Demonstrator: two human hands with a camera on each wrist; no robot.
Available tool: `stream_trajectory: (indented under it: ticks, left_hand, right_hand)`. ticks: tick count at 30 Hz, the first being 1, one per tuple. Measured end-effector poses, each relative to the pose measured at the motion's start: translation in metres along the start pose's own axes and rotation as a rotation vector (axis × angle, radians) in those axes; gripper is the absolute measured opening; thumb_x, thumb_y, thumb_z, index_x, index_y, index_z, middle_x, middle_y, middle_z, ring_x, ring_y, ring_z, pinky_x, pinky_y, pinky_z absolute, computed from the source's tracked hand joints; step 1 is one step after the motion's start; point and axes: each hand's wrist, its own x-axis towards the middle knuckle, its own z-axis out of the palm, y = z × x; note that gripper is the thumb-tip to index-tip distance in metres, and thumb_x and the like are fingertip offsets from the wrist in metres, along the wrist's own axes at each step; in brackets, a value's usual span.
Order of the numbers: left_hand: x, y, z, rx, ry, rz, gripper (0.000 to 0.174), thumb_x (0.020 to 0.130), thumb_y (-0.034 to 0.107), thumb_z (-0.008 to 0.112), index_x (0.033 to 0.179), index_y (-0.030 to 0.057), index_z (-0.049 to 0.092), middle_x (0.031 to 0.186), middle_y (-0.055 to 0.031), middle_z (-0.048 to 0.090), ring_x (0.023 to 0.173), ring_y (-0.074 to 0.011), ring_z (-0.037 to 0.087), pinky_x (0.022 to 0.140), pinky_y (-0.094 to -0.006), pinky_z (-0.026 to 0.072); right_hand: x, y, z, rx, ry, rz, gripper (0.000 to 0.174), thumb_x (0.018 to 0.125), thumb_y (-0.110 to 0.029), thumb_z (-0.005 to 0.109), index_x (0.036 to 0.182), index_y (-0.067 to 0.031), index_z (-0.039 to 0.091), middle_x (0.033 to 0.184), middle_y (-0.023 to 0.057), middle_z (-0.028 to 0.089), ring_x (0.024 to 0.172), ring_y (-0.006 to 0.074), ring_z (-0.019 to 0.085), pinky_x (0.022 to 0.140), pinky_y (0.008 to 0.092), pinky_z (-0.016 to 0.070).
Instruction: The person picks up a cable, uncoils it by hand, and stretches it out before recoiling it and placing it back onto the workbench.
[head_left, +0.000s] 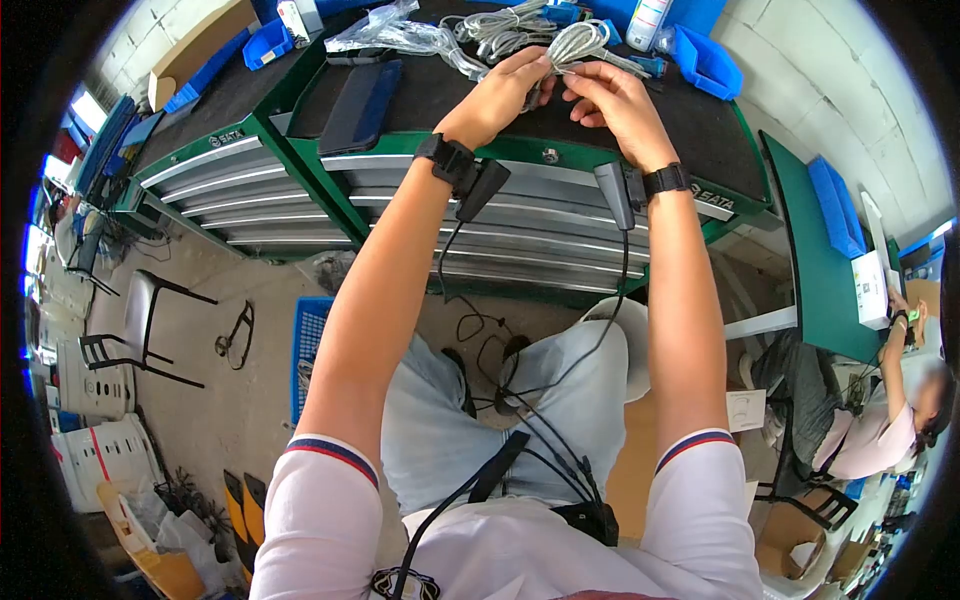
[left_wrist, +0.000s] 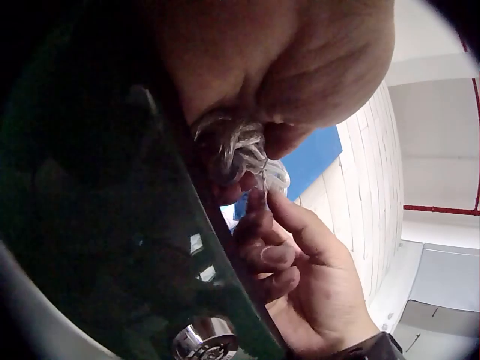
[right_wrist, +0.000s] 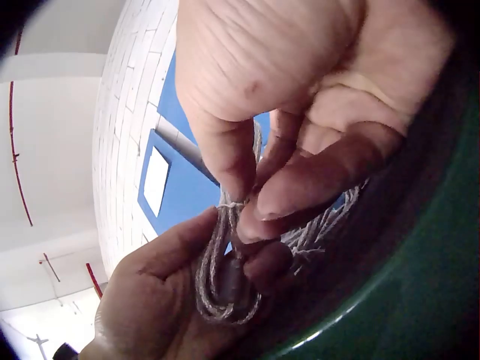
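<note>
A coiled grey cable (head_left: 578, 42), looped into a bundle, is held up over the dark worktop between both hands. My left hand (head_left: 503, 97) grips the bundle, its fingers curled round the lower loops. A thin twist tie (right_wrist: 231, 204) circles the bundle's narrow waist. At that spot my right hand (head_left: 622, 108) pinches the tie with thumb and forefinger, close against the left fingertips. In the right wrist view, the cable's loops (right_wrist: 204, 281) hang below the tie in front of the left palm.
More coiled cables (head_left: 505, 28) and a clear plastic bag (head_left: 395, 35) lie behind the hands. A dark flat case (head_left: 362, 108) is on the worktop at left. Blue bins (head_left: 708, 65) and a white bottle (head_left: 648, 22) stand at the back. A person in a pink top (head_left: 880, 440) sits at right.
</note>
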Motion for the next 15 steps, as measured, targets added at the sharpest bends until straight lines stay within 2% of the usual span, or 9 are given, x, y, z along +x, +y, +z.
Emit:
stream_trajectory:
  ticks: [6,9,11,15]
  left_hand:
    - [0.0011,0.0012,-0.0030,0.072,-0.054,-0.013,0.036,0.103,0.026,0.040,0.126,0.0020,0.055,0.093,-0.0023,0.058,0.083,-0.0121,0.051,0.080,-0.0254,0.0409]
    - [-0.0027,0.0023,-0.0007,0.033,-0.010,-0.032,0.037,0.103,0.026,0.041,0.127,0.0011,0.055,0.096,-0.0029,0.059,0.085,-0.0118,0.051,0.082,-0.0252,0.0408]
    - [-0.0040,0.0059,0.0017,0.133,0.029,0.025,0.038,0.103,0.025,0.041,0.130,0.0013,0.055,0.101,-0.0029,0.061,0.087,-0.0115,0.052,0.082,-0.0247,0.0408]
    - [0.0007,-0.0001,-0.0009,0.003,-0.028,-0.024,0.038,0.103,0.025,0.043,0.131,0.0017,0.055,0.103,-0.0023,0.062,0.089,-0.0112,0.052,0.083,-0.0243,0.0410]
  right_hand:
    - [0.0014,0.0006,-0.0038,0.017,-0.048,0.019,0.028,0.095,-0.030,0.062,0.109,-0.0066,0.067,0.088,0.0018,0.067,0.071,0.0065,0.062,0.063,0.0192,0.0486]
    - [0.0022,0.0004,-0.0034,-0.013,-0.067,0.018,0.028,0.096,-0.031,0.060,0.109,-0.0066,0.067,0.089,0.0022,0.068,0.072,0.0066,0.062,0.064,0.0193,0.0486]
    - [0.0018,0.0031,-0.0037,-0.033,-0.056,0.006,0.029,0.096,-0.031,0.058,0.109,-0.0065,0.068,0.089,0.0024,0.069,0.072,0.0067,0.062,0.064,0.0194,0.0487]
    - [0.0035,-0.0007,-0.0077,0.003,-0.103,0.055,0.030,0.096,-0.032,0.056,0.107,-0.0069,0.068,0.088,0.0025,0.069,0.072,0.0066,0.062,0.064,0.0191,0.0474]
